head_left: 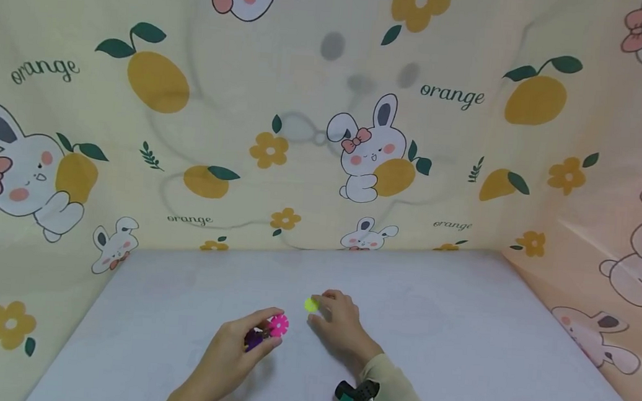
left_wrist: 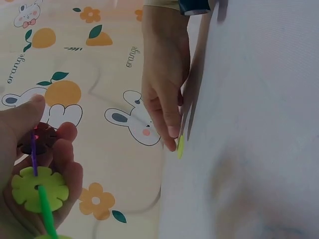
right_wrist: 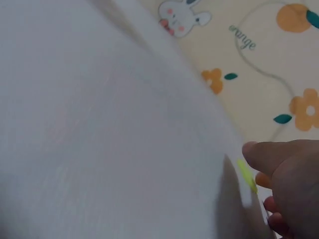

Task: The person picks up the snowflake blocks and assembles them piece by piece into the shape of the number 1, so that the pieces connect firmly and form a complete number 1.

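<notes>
My left hand (head_left: 232, 346) holds a small chain of notched plastic discs. A bright pink disc (head_left: 279, 325) is at its fingertips, with a purple disc (head_left: 253, 340) behind it in the palm. In the left wrist view a yellow-green disc (left_wrist: 40, 189) of the chain faces the camera, and a green disc (left_wrist: 47, 211) is slotted into it edge-on. A single yellow disc (head_left: 310, 304) is at the fingertips of my right hand (head_left: 340, 323), pinched low over the table. The right wrist view shows this disc nearly edge-on beside the thumb; its exact contact is partly hidden.
A white tabletop (head_left: 457, 334) spreads beneath both hands. Patterned cloth (head_left: 306, 87) with rabbits and oranges rises at the back and both sides. A black strap device (head_left: 356, 394) is worn on the right wrist, by a pale sleeve (head_left: 397, 389).
</notes>
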`<state>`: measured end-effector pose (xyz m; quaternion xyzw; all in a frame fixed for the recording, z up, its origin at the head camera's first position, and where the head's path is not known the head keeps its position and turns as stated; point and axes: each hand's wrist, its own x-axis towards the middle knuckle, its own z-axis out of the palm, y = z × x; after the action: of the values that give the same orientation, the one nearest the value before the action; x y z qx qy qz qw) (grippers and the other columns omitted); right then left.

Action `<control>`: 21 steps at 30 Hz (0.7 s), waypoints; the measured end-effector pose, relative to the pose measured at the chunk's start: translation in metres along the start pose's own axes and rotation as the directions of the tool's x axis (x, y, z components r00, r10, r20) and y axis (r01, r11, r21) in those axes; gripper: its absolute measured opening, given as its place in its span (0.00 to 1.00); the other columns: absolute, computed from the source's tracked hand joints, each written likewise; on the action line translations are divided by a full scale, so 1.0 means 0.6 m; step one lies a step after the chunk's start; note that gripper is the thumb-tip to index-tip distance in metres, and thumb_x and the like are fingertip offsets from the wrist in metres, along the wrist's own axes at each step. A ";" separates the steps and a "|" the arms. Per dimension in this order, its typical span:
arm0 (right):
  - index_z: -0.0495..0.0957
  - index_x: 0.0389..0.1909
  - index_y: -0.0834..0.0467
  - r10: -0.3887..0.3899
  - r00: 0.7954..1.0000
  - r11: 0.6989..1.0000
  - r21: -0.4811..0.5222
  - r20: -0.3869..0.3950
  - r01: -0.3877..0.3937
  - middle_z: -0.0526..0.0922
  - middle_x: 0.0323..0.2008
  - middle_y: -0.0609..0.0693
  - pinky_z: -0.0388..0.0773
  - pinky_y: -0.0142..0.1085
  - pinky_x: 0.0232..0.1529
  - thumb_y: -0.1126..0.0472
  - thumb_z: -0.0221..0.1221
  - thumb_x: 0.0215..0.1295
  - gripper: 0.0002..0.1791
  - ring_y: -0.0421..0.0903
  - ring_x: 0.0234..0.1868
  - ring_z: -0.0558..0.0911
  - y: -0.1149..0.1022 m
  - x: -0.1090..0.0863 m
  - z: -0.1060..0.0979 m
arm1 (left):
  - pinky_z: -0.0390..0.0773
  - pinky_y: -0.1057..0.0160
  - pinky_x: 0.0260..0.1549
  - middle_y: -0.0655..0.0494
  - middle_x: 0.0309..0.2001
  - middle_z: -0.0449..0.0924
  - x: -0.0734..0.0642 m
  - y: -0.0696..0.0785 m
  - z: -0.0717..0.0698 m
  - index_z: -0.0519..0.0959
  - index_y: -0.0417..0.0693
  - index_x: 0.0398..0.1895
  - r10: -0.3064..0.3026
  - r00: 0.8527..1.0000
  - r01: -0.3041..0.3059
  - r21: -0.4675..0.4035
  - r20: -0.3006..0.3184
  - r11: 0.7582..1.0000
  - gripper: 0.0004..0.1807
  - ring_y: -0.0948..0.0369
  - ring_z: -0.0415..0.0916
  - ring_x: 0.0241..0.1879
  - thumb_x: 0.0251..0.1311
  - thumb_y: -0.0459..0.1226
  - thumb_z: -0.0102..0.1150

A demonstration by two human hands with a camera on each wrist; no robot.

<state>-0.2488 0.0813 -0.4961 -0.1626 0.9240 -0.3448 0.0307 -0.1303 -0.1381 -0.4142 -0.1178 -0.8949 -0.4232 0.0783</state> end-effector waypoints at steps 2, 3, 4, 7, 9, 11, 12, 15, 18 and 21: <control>0.77 0.65 0.51 -0.023 1.000 0.999 -0.028 0.016 0.024 0.73 0.66 0.55 0.60 0.61 0.68 0.51 0.64 0.67 0.26 0.56 0.68 0.67 0.004 -0.001 0.000 | 0.77 0.72 0.31 0.57 0.39 0.87 -0.001 0.000 0.001 0.80 0.60 0.60 0.006 1.000 -0.006 -0.010 -0.003 1.000 0.22 0.74 0.75 0.31 0.61 0.41 0.69; 0.78 0.64 0.52 -0.038 0.999 0.999 -0.033 0.018 0.039 0.73 0.65 0.54 0.61 0.61 0.67 0.51 0.65 0.67 0.25 0.56 0.67 0.67 0.006 -0.002 0.000 | 0.77 0.72 0.30 0.57 0.39 0.87 -0.002 0.001 0.001 0.80 0.60 0.59 0.012 1.000 -0.012 -0.015 -0.006 1.000 0.22 0.74 0.75 0.30 0.61 0.41 0.69; 0.79 0.62 0.51 -0.048 0.999 0.998 -0.031 0.019 0.049 0.74 0.64 0.54 0.61 0.61 0.67 0.52 0.65 0.67 0.23 0.56 0.67 0.67 0.007 -0.003 -0.001 | 0.77 0.72 0.30 0.57 0.38 0.86 -0.003 0.000 0.002 0.80 0.59 0.60 0.019 1.000 -0.019 -0.020 -0.008 1.000 0.22 0.74 0.75 0.30 0.61 0.40 0.69; 0.83 0.54 0.51 -0.069 0.998 0.998 -0.011 0.010 0.069 0.76 0.62 0.53 0.62 0.61 0.67 0.55 0.67 0.66 0.17 0.56 0.65 0.69 0.011 -0.006 -0.001 | 0.77 0.72 0.29 0.57 0.37 0.86 -0.005 -0.001 0.003 0.80 0.58 0.59 0.040 0.999 -0.040 -0.022 -0.017 0.999 0.22 0.74 0.74 0.29 0.61 0.39 0.69; 0.83 0.52 0.51 -0.082 0.997 0.997 -0.005 0.000 0.082 0.76 0.61 0.53 0.62 0.60 0.67 0.56 0.67 0.66 0.14 0.56 0.65 0.70 0.012 -0.008 -0.001 | 0.76 0.72 0.28 0.59 0.37 0.86 -0.006 -0.003 0.003 0.80 0.59 0.59 0.047 0.999 -0.047 -0.005 -0.026 0.999 0.22 0.75 0.73 0.28 0.61 0.40 0.69; 0.84 0.52 0.51 -0.093 0.996 0.996 -0.016 -0.012 0.093 0.77 0.60 0.53 0.64 0.59 0.66 0.57 0.67 0.65 0.14 0.55 0.64 0.71 0.014 -0.008 -0.001 | 0.76 0.72 0.28 0.60 0.36 0.86 -0.006 -0.004 0.003 0.80 0.60 0.59 0.046 0.998 -0.045 0.018 -0.032 0.999 0.22 0.75 0.72 0.28 0.61 0.41 0.70; 0.84 0.52 0.52 -0.099 0.995 0.995 -0.024 -0.018 0.099 0.77 0.59 0.53 0.65 0.58 0.66 0.58 0.67 0.65 0.15 0.55 0.64 0.71 0.014 -0.008 -0.002 | 0.76 0.72 0.28 0.61 0.36 0.86 -0.005 -0.004 0.003 0.80 0.60 0.59 0.045 0.998 -0.044 0.029 -0.034 0.999 0.22 0.75 0.71 0.27 0.61 0.41 0.70; 0.84 0.52 0.53 -0.107 0.994 0.993 -0.048 -0.030 0.105 0.78 0.59 0.54 0.66 0.58 0.65 0.59 0.68 0.64 0.15 0.56 0.63 0.72 0.011 -0.009 -0.004 | 0.75 0.72 0.28 0.61 0.36 0.85 -0.003 -0.005 0.004 0.80 0.57 0.59 0.061 0.997 -0.059 0.053 -0.038 0.997 0.22 0.75 0.70 0.27 0.60 0.39 0.70; 0.84 0.50 0.54 -0.104 0.994 0.993 -0.055 -0.031 0.102 0.80 0.57 0.54 0.68 0.58 0.65 0.60 0.69 0.63 0.14 0.55 0.61 0.74 0.008 -0.013 -0.011 | 0.75 0.72 0.29 0.61 0.36 0.85 -0.001 -0.005 0.005 0.80 0.57 0.59 0.072 0.997 -0.069 0.066 -0.041 0.995 0.22 0.75 0.71 0.28 0.60 0.38 0.71; 0.83 0.48 0.54 -0.108 0.994 0.994 -0.039 -0.035 0.106 0.84 0.49 0.51 0.73 0.52 0.60 0.63 0.68 0.62 0.13 0.50 0.54 0.79 0.004 -0.019 -0.016 | 0.76 0.72 0.30 0.62 0.36 0.85 -0.002 -0.004 0.003 0.80 0.61 0.58 0.054 0.998 -0.050 0.075 -0.044 0.996 0.22 0.74 0.72 0.29 0.60 0.39 0.71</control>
<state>-0.2401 0.0927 -0.4910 -0.2061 0.9206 -0.3316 -0.0078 -0.1299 -0.1385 -0.4171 -0.1284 -0.9045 -0.3904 0.1141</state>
